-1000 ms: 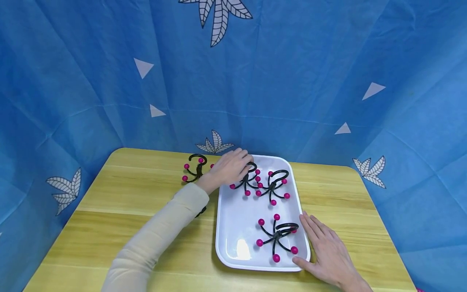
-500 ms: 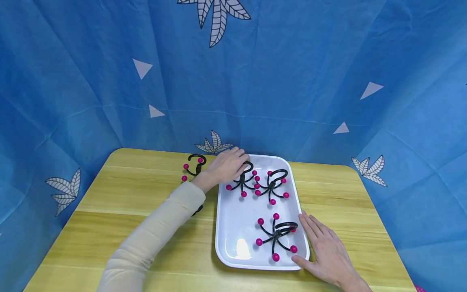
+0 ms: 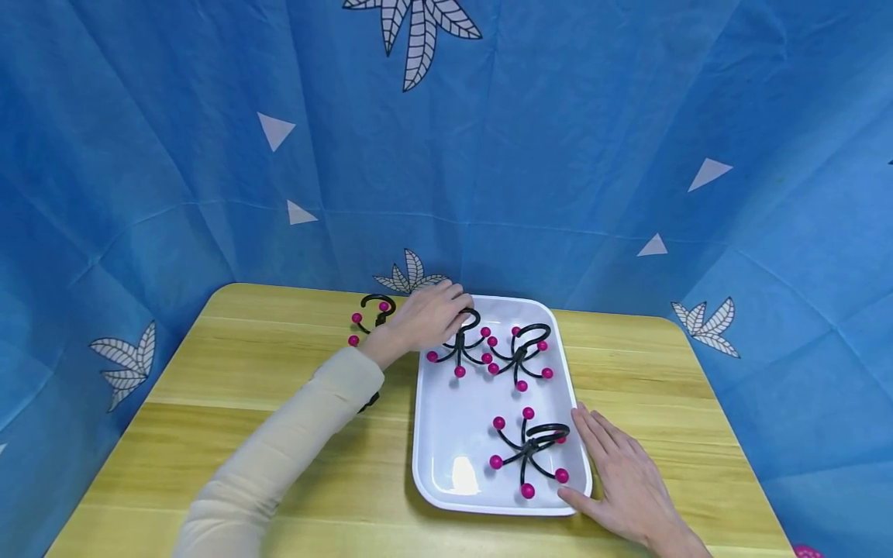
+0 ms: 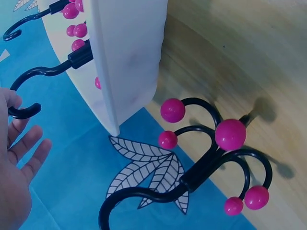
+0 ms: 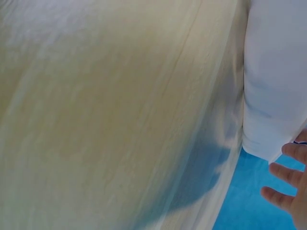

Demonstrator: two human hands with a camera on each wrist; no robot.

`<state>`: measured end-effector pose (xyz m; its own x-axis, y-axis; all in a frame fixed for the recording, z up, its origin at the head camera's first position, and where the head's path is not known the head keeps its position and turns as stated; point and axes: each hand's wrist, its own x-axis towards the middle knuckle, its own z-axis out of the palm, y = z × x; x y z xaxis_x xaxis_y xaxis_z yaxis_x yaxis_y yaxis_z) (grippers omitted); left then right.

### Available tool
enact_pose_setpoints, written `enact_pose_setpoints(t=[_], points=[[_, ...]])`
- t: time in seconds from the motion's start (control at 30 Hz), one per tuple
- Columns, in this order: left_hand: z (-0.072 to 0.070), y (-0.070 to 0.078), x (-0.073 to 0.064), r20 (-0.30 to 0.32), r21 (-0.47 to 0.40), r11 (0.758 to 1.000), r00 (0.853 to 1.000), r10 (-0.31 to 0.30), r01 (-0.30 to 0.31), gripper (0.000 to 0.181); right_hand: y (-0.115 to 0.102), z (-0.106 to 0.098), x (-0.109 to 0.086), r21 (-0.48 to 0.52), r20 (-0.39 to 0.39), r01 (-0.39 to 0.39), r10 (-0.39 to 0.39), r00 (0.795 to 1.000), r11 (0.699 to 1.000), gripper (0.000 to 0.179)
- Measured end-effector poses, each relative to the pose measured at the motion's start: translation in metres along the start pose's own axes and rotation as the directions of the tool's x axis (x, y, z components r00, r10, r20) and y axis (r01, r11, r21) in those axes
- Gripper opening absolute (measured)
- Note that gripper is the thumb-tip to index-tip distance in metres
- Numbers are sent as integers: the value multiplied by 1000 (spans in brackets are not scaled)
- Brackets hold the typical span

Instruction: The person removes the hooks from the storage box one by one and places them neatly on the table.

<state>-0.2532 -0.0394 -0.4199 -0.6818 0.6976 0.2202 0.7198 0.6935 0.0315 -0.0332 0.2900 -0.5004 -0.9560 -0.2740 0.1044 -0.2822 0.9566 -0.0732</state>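
The left hand [image 3: 423,316] pinches the curled top of a black hook [image 3: 460,341] in the far left part of the white tray [image 3: 453,418], its free fingers loosely spread. That hook's thin arms splay outward to glossy pink balls, just beside a second hook [image 3: 519,353]. The right hand [image 3: 624,480], fingers straight and thumb apart, rests against the tray's right side, near a third hook [image 3: 530,447].

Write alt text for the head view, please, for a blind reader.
A person's left hand holds a black, pink-tipped hook in a white tray on a wooden table; the right hand is at the tray's edge. Two similar hooks share the tray.
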Motion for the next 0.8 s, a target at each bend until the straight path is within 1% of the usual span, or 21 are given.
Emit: enact_pose_setpoints(t=[0.13,0.27,0.43,0.67,0.8], points=[[-8,-1,-4,-15,-8,1000,1000,13,-14,27,1,1,0,1,-5,2,-2,1000,1000,109],[-16,-1,-6,-45,-5,999,998,37,-37,24,1,2,0,4,-7,-2,2,1000,1000,109],[-27,-1,-10,-75,14,998,996,54,-53,24,1,1,0,8,0,-10,10,1000,1000,110],[-42,-1,-22,-91,25,998,994,60,-58,23,0,-2,0,8,17,-20,20,1000,1000,110],[-49,-2,-31,-142,3,997,987,76,-76,19,0,-2,0,8,10,-12,12,1000,1000,109]])
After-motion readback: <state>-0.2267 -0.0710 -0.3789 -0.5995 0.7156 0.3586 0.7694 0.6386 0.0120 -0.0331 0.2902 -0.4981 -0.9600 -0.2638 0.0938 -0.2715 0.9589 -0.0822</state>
